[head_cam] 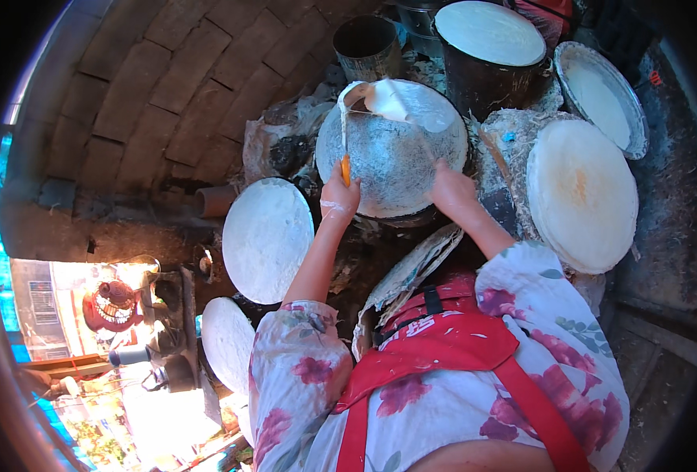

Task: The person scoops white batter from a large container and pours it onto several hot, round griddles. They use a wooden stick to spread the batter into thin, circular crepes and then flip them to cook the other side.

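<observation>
My left hand point(339, 197) grips the orange handle of a ladle point(346, 168), whose batter-coated bowl is over the far part of a round griddle point(384, 168). My right hand point(454, 186) is closed around the thin handle of a spreading tool point(387, 101), blurred by motion. Its pale blade lies over the griddle's far side, close to the ladle bowl. White batter point(437, 109) covers the far right of the griddle, while the nearer surface shows grey with a thin whitish film.
Round white-topped discs point(269, 239) stand left of the griddle, another point(581, 194) to the right. Behind are a dark bucket point(367, 47), a white-topped drum point(490, 32) and a metal basin point(602, 97). A brick wall point(165, 76) rises at left; a red fan point(112, 304) stands below it.
</observation>
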The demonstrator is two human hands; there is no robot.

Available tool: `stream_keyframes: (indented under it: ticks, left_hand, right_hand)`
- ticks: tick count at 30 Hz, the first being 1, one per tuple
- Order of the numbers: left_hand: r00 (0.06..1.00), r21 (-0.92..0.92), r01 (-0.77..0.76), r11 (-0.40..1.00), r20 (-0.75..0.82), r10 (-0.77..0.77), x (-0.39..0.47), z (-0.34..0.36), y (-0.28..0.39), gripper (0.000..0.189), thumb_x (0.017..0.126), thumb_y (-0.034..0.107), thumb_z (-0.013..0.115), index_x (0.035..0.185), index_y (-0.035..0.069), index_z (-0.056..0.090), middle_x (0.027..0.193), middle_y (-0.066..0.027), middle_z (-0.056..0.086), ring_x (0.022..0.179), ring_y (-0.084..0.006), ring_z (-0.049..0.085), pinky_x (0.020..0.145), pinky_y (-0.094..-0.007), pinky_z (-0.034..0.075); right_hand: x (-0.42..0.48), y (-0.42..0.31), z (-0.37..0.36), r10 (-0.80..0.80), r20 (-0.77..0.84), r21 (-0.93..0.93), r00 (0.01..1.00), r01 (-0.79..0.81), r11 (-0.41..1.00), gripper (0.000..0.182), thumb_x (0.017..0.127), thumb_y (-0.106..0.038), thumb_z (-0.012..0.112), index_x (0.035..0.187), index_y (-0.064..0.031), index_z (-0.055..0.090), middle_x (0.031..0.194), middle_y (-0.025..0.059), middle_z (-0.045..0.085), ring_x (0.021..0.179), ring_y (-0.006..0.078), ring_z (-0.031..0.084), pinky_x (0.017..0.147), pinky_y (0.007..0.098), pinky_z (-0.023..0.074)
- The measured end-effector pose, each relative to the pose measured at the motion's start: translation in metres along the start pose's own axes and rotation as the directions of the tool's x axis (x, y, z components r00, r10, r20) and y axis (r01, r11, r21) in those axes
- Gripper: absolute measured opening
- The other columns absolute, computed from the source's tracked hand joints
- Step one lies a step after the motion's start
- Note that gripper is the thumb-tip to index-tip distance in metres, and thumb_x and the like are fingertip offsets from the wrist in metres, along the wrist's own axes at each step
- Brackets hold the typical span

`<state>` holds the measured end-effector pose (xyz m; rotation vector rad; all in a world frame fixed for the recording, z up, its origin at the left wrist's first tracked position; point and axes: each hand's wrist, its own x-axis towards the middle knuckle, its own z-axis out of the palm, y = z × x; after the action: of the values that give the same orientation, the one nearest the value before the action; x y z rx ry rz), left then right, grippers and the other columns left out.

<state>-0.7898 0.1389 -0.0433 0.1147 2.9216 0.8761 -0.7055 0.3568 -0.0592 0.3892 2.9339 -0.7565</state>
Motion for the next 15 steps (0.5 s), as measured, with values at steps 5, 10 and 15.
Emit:
stream_keyframes:
  ticks: [5,10,15]
  left_hand:
    - [1.0,-0.071,0.017,0.997,0.005,-0.017,-0.009,-0.006,0.0,0.063,0.078,0.024,0.066,0.133,0.004,0.042,0.109,-0.0206,0.061,0.1,-0.0301,0.061,0.085,-0.0348,0.046]
    - [1.0,-0.196,0.018,0.98,-0.012,-0.021,-0.019,-0.016,-0.024,0.06,0.079,0.021,0.065,0.132,0.006,0.043,0.112,-0.0163,0.061,0.102,-0.0236,0.06,0.088,-0.0322,0.044]
    - [1.0,-0.256,-0.001,0.967,-0.03,-0.007,-0.014,-0.009,-0.043,0.054,0.081,0.015,0.064,0.132,0.009,0.046,0.076,-0.0035,0.058,0.056,-0.0125,0.053,0.052,-0.027,0.043]
  right_hand:
    - [0.007,0.005,0.032,0.025,0.017,-0.069,1.0,-0.024,0.997,0.042,0.081,-0.006,0.041,0.12,0.0107,0.042,0.08,0.0218,0.065,0.073,0.0384,0.064,0.065,0.0476,0.0495]
    - [0.015,0.008,-0.007,-0.038,0.002,-0.04,0.999,0.038,0.998,0.031,0.083,-0.009,0.043,0.109,0.0073,0.049,0.08,0.0204,0.065,0.076,0.0378,0.064,0.065,0.0479,0.0495]
    - [0.03,0.027,0.04,-0.185,-0.037,-0.298,0.982,0.166,0.94,0.038,0.081,-0.008,0.049,0.113,0.0129,0.05,0.072,0.0194,0.066,0.064,0.0304,0.067,0.055,0.0418,0.0526]
